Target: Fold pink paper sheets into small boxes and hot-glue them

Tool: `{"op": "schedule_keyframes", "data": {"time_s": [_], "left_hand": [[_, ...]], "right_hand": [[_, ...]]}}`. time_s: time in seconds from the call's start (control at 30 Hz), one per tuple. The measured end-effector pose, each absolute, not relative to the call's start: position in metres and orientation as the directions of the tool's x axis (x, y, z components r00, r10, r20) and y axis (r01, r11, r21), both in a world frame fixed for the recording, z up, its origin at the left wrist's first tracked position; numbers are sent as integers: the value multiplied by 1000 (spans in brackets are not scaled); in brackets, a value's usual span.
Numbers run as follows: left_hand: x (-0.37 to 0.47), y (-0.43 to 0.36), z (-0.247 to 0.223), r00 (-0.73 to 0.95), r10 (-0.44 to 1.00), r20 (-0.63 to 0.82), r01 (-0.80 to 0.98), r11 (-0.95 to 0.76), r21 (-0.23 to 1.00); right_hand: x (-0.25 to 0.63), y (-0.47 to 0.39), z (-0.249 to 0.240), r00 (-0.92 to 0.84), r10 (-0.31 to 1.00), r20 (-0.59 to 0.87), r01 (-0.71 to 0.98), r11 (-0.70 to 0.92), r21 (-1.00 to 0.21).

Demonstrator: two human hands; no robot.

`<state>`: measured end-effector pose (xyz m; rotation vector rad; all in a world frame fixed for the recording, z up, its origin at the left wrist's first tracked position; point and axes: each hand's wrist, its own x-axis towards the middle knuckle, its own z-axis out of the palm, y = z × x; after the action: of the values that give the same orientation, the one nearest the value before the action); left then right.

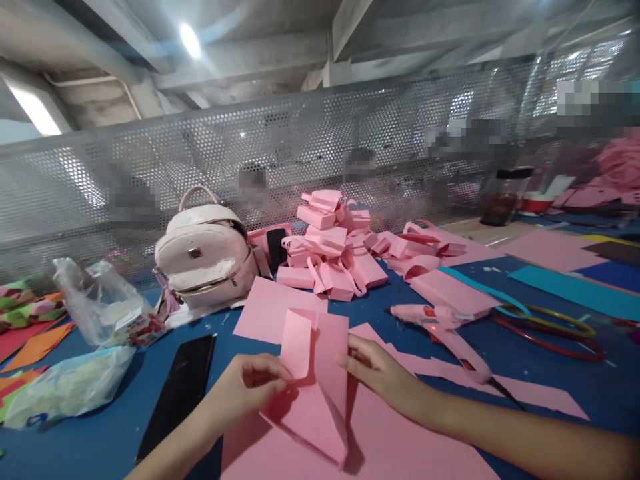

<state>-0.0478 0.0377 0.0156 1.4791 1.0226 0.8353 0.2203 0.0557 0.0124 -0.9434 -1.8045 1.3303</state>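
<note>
A folded pink foam piece, shaped like an open box, is between my hands above larger pink sheets. My left hand pinches the lower edge of its raised flap, thumb and fingers together. At the piece's right side, my right hand grips the edge between thumb and fingers. A pink glue gun lies to the right of my right hand, over pink strips. Behind the piece rests a flat pink sheet.
A black phone lies left, near plastic bags and a white backpack. Small pink bags are piled at the back before a perforated metal screen. Rings, coloured sheets and a dark jar stand right.
</note>
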Motion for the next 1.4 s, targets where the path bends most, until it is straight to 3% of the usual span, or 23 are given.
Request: {"op": "schedule_keyframes", "data": {"time_s": [0.2,0.47,0.53,0.67,0.77,1.0,1.27,1.4], "left_hand": [[-42,29,23,389,921,16,347,-163,924],[-33,21,23,359,932,-42,392,-110,913],[-30,19,18,347,937,-33,318,-84,944],[-23,17,3,284,959,-7,-28,16,999],[-22,16,-3,223,975,13,-108,11,994],[-24,15,12,393,919,-25,143,-34,989],[-28,20,6,302,953,30,108,-65,992],[-30,19,5,296,953,67,137,-111,984]], "right_hand": [[220,56,12,-518,842,150,91,229,-969],[215,55,13,-537,830,153,-13,173,-985],[214,54,13,-533,836,133,-34,136,-990],[212,53,15,-531,838,122,-56,110,-992],[212,52,15,-516,846,131,-36,132,-991],[213,54,15,-517,841,162,-25,174,-984],[217,53,11,-441,881,173,76,228,-971],[218,56,11,-506,849,155,143,260,-955]]}}
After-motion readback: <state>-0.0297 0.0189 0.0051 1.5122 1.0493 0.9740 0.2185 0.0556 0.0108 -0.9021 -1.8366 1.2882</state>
